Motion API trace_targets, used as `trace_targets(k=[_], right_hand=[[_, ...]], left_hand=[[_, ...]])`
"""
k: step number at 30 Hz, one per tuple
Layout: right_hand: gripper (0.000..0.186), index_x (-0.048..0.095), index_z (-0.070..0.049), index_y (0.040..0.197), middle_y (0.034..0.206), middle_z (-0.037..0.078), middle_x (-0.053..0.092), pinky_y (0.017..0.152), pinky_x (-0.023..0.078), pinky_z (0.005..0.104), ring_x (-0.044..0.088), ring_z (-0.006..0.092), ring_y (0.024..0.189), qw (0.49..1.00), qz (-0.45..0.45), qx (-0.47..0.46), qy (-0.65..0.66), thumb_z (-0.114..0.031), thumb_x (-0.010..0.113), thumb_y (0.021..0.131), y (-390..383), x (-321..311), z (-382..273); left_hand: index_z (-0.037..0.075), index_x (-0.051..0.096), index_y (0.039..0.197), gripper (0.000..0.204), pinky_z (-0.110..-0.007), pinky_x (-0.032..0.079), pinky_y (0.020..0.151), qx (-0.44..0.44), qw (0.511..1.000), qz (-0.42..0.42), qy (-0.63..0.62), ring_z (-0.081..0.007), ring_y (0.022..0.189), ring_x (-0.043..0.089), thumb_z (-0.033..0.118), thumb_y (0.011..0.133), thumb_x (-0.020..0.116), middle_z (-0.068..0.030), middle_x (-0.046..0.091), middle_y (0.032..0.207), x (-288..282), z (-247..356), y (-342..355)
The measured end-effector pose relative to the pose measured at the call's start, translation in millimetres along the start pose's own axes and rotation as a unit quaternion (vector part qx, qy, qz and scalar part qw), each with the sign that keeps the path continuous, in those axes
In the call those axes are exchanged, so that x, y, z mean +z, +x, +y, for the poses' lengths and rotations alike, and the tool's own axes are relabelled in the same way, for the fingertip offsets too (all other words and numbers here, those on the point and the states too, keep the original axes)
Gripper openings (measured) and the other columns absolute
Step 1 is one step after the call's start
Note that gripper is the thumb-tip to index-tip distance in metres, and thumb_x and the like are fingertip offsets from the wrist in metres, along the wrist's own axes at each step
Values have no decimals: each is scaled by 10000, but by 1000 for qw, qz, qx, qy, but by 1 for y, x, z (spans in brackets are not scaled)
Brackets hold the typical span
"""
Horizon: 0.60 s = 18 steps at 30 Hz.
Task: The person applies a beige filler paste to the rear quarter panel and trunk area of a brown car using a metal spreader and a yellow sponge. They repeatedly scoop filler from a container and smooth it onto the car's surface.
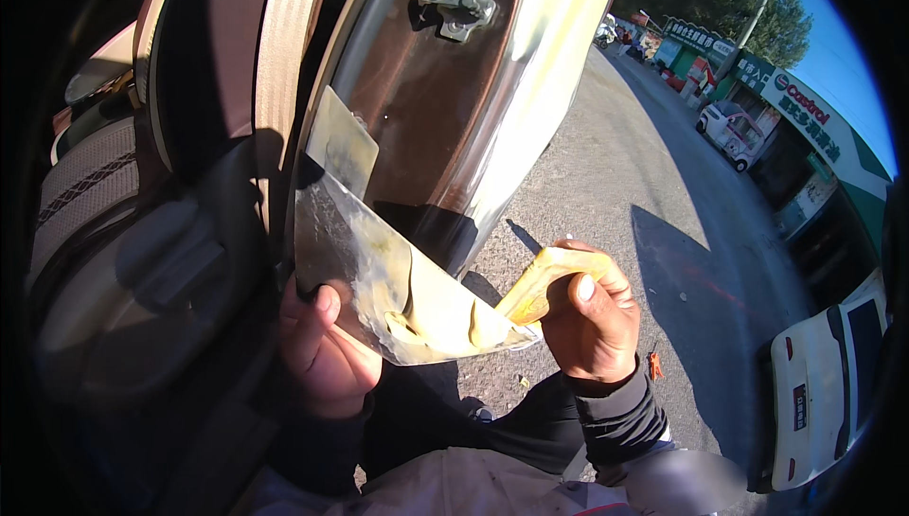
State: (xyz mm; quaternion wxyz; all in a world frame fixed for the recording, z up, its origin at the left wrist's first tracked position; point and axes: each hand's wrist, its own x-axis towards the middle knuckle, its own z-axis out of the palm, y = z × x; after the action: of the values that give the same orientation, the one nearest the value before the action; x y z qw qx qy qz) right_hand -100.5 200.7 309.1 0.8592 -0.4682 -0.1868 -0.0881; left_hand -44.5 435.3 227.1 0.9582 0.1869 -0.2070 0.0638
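Note:
My left hand [331, 350] grips a thin, see-through sheet [431, 322] with pale yellow paste smeared on it, thumb at its edge. My right hand [601, 331] holds a yellow flat spreader [530, 289] between thumb and fingers, its lower end at the sheet's pointed right corner. Just behind the sheet stands the vehicle's brown door jamb [426, 109], with a metal striker [459, 5] near its top and a pale, smudged flat patch [346, 147] on its lower left side.
The vehicle's dim interior and seat [85, 185] fill the left. Grey pavement [568, 185] runs right, with a white car [819, 393] at lower right, a small white vehicle [729, 133] by shopfronts with green signs [843, 156], a pole and trees. My dark-trousered legs show below.

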Motion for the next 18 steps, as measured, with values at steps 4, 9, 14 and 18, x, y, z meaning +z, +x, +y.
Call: trace_targets(k=[4,9,14,18], right_hand=[[360,693,81,1249,1173,178,669,984,510,365,658,258,1096,987,-51,-17,-151,-105,741,945,-12,14,-10],[318,721,45,1235,1093,140,679,893,509,321,656,212,982,900,-150,-37,-407,-83,745,945,-12,21,-36],[259,742,36,1177,1044,114,691,854,514,312,659,185,945,889,-68,-41,-452,-82,740,947,-10,20,-44],[337,658,38,1162,1104,189,718,859,587,329,720,229,938,989,47,1,-143,-220,735,958,-2,22,-36]], left_hand=[[16,518,1439,521,-440,436,1124,10,999,26,15,-276,1288,572,157,948,621,-109,618,1383,11,-3,3],[24,526,1433,516,-438,438,1122,32,999,15,14,-271,1281,578,157,945,628,-104,632,1370,13,1,7],[2,514,1441,538,-436,426,1132,-2,999,36,-24,-271,1295,570,170,941,623,-109,628,1382,13,4,8],[-19,502,1449,596,-423,383,1159,-23,999,38,-7,-269,1336,529,222,917,620,-121,599,1410,26,-3,3]])
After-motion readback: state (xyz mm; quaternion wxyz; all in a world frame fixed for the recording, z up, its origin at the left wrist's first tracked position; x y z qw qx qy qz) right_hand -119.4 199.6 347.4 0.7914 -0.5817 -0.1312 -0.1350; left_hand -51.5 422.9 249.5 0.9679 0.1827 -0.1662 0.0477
